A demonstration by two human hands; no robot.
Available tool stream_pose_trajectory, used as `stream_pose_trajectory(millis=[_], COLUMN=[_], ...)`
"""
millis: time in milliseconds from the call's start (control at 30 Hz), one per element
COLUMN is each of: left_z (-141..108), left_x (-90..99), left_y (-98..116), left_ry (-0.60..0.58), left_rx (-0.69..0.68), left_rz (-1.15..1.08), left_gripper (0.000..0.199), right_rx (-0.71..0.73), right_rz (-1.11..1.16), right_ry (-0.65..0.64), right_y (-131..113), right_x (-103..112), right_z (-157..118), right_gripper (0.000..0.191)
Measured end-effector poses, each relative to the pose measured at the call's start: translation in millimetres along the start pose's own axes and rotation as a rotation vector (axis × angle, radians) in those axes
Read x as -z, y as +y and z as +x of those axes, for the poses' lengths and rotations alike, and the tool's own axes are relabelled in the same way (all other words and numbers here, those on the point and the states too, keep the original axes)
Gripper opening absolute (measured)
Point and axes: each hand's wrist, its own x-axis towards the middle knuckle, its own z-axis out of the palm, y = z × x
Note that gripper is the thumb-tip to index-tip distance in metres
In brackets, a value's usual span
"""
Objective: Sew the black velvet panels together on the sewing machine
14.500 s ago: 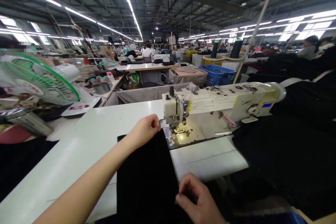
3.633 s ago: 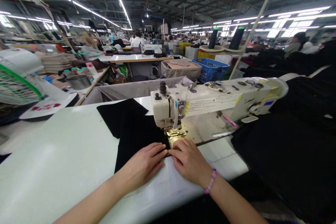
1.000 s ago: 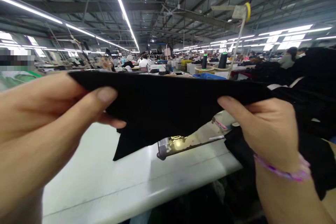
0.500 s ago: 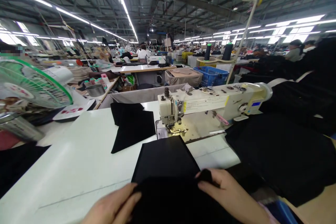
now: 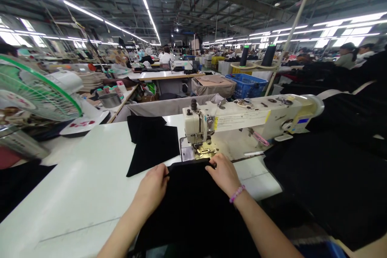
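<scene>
A black fabric piece [image 5: 193, 201] stretches from the table's front edge up toward the sewing machine [image 5: 236, 119]. My left hand [image 5: 155, 181] is closed on its far left corner. At the far right corner my right hand [image 5: 222, 171] pinches the same cloth, a pink beaded bracelet [image 5: 237, 193] on the wrist. Between the hands the far edge lies just in front of the needle area and metal plate [image 5: 205, 152]. Whether another panel lies under the cloth is hidden. Left of the machine head, more black cut pieces [image 5: 154, 141] lie on the white table [image 5: 90, 177].
A green-rimmed fan [image 5: 39, 92] and a metal container [image 5: 21, 145] stand at the left. Black fabric [image 5: 329, 185] is heaped on the right. Behind the machine are a blue basket [image 5: 246, 84] and thread cones [image 5: 244, 56] on a stand.
Both hands have moved forward from the table's front edge toward the needle area, drawing the black cloth over the dark panel that showed before. The view has shifted slightly.
</scene>
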Motion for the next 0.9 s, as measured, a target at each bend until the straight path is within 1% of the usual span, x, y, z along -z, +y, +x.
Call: stream_pose_trajectory(millis=[67,133,200,300,333,367,433,500,633,733,833,900], left_z=[-6.0,-14.4,-23.8,-36.2,-39.3,-41.8,-45.9,-49.4,-56.4,-60.4,-62.1,-62.4], left_x=[-1.3,-0.8,2.2,10.9,14.2,17.4,23.0,27.3,33.5,37.0,39.1,39.6], left_y=[1.7,4.2,7.4,13.8,16.1,18.4,22.5,26.0,33.0,37.6,41.6,44.1], left_ry=[0.106,0.238,0.32,0.327,0.319,0.312,0.316,0.339,0.426,0.473,0.485,0.502], left_rx=[-0.008,0.016,0.045,0.085,0.099,0.111,0.119,0.12,0.119,0.119,0.161,0.189], left_rz=[-0.117,-0.332,-0.584,-0.876,-0.941,-0.985,-1.021,-1.018,-0.98,-0.977,-1.027,-1.071], left_gripper=[0.01,0.005,0.008,0.015,0.017,0.018,0.02,0.02,0.018,0.018,0.017,0.017], right_rx=[-0.012,-0.024,-0.046,-0.105,-0.134,-0.166,-0.212,-0.232,-0.26,-0.317,-0.38,-0.436], right_rz=[0.076,0.178,0.316,0.538,0.601,0.651,0.704,0.71,0.639,0.642,0.737,0.842], right_ry=[0.002,0.004,-0.027,-0.132,-0.132,-0.101,0.012,0.095,0.148,0.151,0.143,0.17], right_y=[1.9,1.4,-1.4,-6.8,-8.3,-9.5,-11.3,-12.7,-13.8,-12.8,-13.1,-16.5], right_x=[0.8,3.7,8.6,17.1,19.6,21.6,24.5,27.0,35.7,43.2,47.2,48.3], right_z=[-0.3,-2.6,-6.4,-11.9,-13.2,-14.3,-16.4,-19.6,-31.2,-40.9,-47.1,-48.9], right_gripper=[0.019,0.024,0.031,0.04,0.042,0.043,0.042,0.039,0.04,0.044,0.045,0.045])
